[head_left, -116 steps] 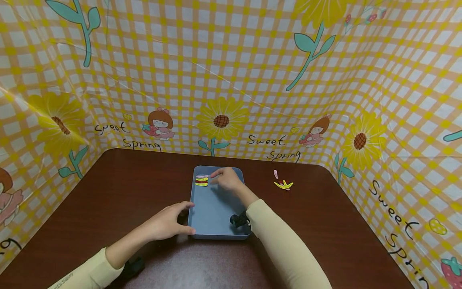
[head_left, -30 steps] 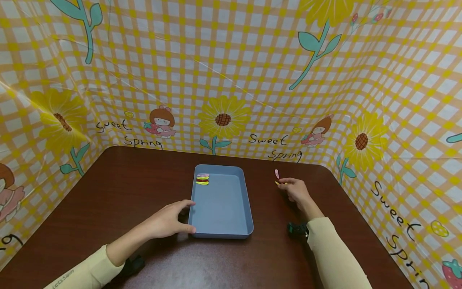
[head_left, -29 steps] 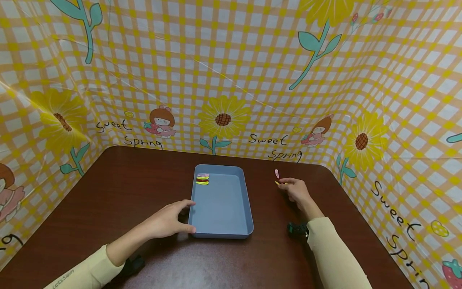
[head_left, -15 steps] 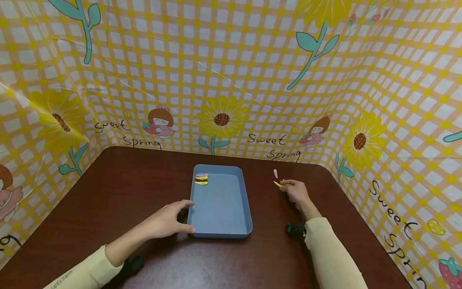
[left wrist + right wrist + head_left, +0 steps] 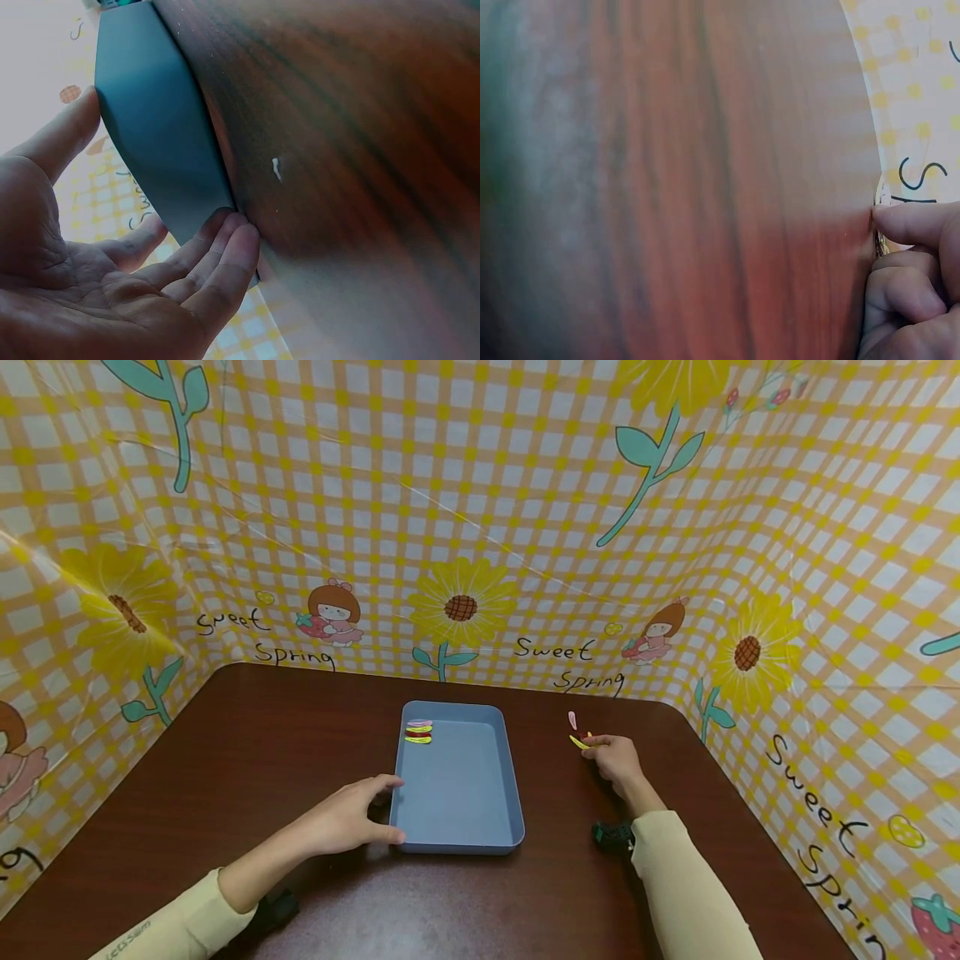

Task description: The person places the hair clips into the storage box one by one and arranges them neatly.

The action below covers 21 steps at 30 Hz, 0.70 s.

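Note:
In the head view my left hand (image 5: 351, 818) rests at the left side of a blue-grey tray (image 5: 457, 793), thumb near its front corner. The left wrist view shows these fingers (image 5: 241, 244) against the tray's outer wall (image 5: 154, 112). Inside the tray, a row of pink, yellow and red hair clips (image 5: 418, 732) lies at the back left. My right hand (image 5: 618, 760) is at a small pile right of the tray, where a yellow hair clip (image 5: 578, 742) shows by its fingertips. In the right wrist view, thumb and curled fingers pinch a hair clip (image 5: 880, 244), partly hidden.
A pink hair clip (image 5: 572, 720) lies behind the pile on the dark wooden table (image 5: 300, 735). A checked sunflower cloth (image 5: 465, 510) stands around the table's back and sides. A black wrist camera (image 5: 612, 837) sits under the right wrist.
Several seconds ago my right hand was over the row in the tray; it has since moved right to the pile. Lately its fingers shift slightly among the clips. My left hand stays put.

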Each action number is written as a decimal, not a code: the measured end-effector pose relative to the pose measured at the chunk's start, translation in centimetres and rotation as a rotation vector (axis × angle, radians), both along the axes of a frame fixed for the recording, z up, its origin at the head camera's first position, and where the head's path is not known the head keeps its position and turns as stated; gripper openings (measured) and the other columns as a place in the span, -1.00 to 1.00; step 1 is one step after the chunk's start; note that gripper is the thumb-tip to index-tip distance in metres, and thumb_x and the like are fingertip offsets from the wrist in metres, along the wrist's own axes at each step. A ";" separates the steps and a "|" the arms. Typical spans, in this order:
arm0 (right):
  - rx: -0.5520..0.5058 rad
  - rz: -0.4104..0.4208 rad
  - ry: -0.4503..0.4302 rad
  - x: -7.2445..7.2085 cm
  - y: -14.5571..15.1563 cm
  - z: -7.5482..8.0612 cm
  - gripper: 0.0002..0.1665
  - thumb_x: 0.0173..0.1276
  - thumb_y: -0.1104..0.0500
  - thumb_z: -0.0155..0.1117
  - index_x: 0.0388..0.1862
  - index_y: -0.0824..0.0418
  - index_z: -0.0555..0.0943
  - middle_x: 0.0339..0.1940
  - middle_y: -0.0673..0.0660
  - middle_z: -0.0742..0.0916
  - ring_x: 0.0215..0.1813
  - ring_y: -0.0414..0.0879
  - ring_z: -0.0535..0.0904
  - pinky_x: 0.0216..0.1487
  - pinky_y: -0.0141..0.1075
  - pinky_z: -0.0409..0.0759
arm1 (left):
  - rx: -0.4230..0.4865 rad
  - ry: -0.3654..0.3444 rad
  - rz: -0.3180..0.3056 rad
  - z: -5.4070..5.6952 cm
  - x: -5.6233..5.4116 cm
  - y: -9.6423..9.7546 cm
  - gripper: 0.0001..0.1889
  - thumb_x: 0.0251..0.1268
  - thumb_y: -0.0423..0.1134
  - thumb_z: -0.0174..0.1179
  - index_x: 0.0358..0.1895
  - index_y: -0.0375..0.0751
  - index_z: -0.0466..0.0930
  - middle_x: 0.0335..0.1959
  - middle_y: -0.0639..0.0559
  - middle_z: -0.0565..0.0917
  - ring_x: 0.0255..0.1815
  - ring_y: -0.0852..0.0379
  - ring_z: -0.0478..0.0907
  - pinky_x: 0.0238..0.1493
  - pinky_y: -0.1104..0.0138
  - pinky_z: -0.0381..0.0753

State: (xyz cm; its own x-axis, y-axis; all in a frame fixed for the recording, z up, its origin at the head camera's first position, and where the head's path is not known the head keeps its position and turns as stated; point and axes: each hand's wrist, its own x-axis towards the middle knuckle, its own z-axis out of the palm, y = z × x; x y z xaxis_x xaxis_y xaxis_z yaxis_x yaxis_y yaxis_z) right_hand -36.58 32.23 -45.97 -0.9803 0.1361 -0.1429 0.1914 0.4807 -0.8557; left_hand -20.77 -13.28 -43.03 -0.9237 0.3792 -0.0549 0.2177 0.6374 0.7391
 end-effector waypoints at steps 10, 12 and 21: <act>0.036 0.011 0.004 -0.3 0.0 -0.4 -0.62 0.41 0.30 0.23 0.16 0.42 0.62 -0.52 -0.02 0.60 -0.74 -0.25 0.13 -0.68 -0.36 0.21 | -0.001 0.002 0.000 0.0 0.0 0.0 -0.17 0.11 0.05 0.49 0.44 -0.15 0.38 0.42 -0.13 0.46 0.43 -0.16 0.39 0.33 -0.16 0.40; 0.042 0.010 0.006 -0.3 0.0 -0.3 -0.64 0.40 0.30 0.23 0.14 0.41 0.63 -0.48 0.00 0.60 -0.74 -0.25 0.13 -0.68 -0.36 0.21 | -0.004 0.004 0.002 0.0 0.0 0.0 -0.17 0.11 0.05 0.50 0.43 -0.15 0.39 0.41 -0.13 0.47 0.42 -0.16 0.40 0.32 -0.16 0.41; 0.046 0.013 0.005 0.0 0.0 -0.3 -0.63 0.37 0.30 0.27 0.13 0.40 0.64 -0.54 -0.02 0.55 -0.74 -0.24 0.14 -0.68 -0.37 0.21 | -0.010 -0.006 0.002 0.0 0.0 0.1 -0.16 0.11 0.07 0.49 0.44 -0.14 0.38 0.42 -0.13 0.45 0.43 -0.17 0.39 0.33 -0.16 0.40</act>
State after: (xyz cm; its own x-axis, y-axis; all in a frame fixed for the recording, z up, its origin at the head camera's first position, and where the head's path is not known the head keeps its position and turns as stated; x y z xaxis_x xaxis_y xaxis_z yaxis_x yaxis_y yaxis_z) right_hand -36.56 32.26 -46.25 -0.9828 0.1296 -0.1319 0.1808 0.5224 -0.8333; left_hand -20.76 -13.23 -43.06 -0.9242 0.3766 -0.0642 0.2120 0.6454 0.7338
